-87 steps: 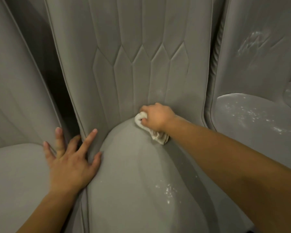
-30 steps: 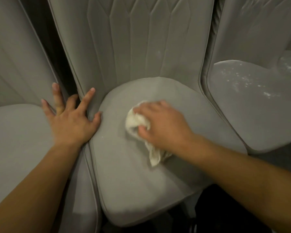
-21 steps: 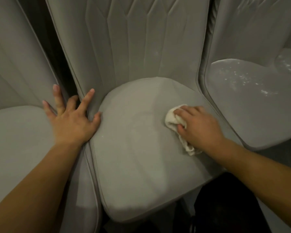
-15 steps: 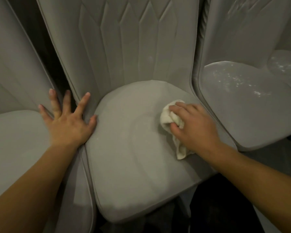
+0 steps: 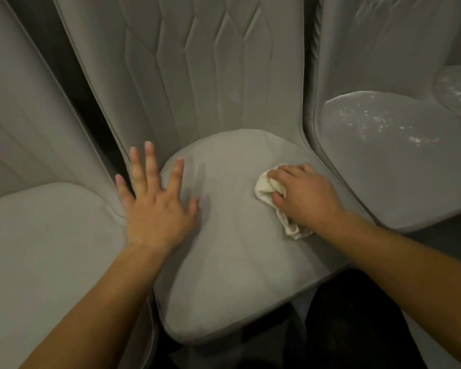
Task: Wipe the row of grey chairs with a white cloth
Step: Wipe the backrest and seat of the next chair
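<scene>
Right hand (image 5: 305,197) grasps the bunched white cloth (image 5: 266,188) on the middle chair seat (image 5: 232,262); left hand (image 5: 156,206) lies flat, released. Overlapping strokes should cover everything.

white cloth (image 5: 267,188): crumpled, on middle seat's right | grey chairs (image 5: 232,235): side by side

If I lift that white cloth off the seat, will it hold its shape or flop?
Probably flop: the white cloth is crumpled in the right hand, a limp tail trailing out. Likely light, since it bunches into one grip.
</scene>
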